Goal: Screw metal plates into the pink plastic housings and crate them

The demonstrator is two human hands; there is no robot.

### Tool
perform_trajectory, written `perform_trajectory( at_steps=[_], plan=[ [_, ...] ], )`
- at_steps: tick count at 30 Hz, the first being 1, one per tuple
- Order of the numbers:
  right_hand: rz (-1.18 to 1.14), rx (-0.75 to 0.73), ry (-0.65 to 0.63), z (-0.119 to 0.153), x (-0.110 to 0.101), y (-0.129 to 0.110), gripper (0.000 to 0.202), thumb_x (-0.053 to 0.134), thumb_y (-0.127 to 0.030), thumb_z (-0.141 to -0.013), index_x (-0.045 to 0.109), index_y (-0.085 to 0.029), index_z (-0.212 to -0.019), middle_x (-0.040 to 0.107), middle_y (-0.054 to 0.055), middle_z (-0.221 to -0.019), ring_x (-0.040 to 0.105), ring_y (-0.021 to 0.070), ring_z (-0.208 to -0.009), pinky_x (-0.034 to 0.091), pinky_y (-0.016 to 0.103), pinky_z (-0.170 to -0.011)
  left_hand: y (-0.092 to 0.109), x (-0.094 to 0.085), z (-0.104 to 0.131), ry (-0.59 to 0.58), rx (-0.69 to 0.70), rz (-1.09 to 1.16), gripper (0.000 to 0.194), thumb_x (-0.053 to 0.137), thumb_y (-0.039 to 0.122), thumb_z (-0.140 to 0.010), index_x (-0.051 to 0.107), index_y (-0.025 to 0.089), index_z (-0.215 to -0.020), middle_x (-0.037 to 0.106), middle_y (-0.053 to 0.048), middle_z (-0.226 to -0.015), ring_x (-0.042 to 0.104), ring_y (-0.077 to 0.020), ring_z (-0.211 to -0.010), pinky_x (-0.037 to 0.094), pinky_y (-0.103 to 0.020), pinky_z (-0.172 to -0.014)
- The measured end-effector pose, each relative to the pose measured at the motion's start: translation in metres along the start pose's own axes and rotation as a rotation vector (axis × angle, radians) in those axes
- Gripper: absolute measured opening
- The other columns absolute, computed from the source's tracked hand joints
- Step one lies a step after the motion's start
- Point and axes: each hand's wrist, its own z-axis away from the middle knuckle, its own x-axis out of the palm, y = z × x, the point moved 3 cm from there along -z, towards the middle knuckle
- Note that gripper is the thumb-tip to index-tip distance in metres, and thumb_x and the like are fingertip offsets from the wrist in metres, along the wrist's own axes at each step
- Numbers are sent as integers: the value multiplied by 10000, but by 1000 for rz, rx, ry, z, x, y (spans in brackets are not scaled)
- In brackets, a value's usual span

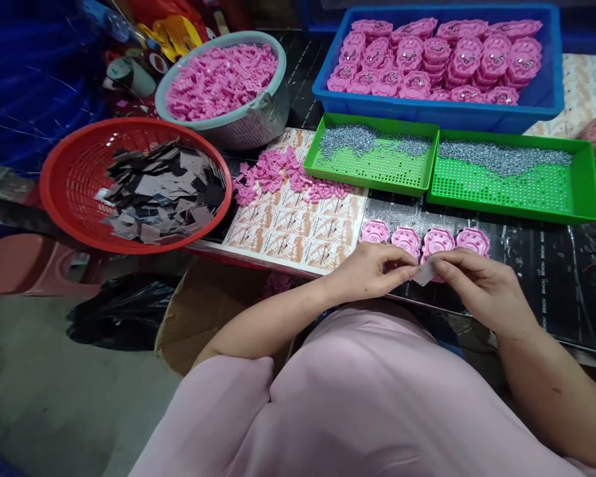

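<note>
Between my left hand (380, 268) and my right hand (481, 281) is a small greyish-white flat piece (424, 273), pinched by the fingertips of both. Just beyond the fingers, pink plastic casings lie in a row along the bench edge. The leftmost casing (375, 232) and the rightmost casing (473, 242) show more fully, while my fingers partly cover the two middle ones, such as this casing (438, 240). What is printed on the flat piece, if anything, is too small to make out.
Green trays (372, 175) (521, 199) of small metal screws stand behind the casings. A blue bin (427, 109) holds stacked pink casings. Left are loose pink parts (273, 173), a grey basket (258, 122) of pink pieces and a red basket (64, 192) of black and grey flat pieces.
</note>
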Motion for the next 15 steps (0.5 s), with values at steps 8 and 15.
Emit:
perform_trajectory(
  at_steps=[8, 15],
  plan=[
    [570, -399, 329, 14, -11, -24, 507, 723, -249, -788, 556, -300, -1263, 659, 75, -1079, 644, 233, -917, 541, 372, -816, -7, 25, -21, -18, -271, 509, 235, 706, 348, -785, 653, 120, -753, 608, 20, -613, 553, -55, -534, 436, -165, -525],
    [466, -423, 183, 15, -22, -16, 499, 702, -120, -784, 585, -303, -1233, 659, 54, -1147, 634, 229, -1002, 509, 400, -917, 4, 16, -21, -44, -22, 136, 286, 525, 327, -925, 692, 135, -794, 679, -13, -732, 602, -91, -622, 476, -210, -585]
  ],
)
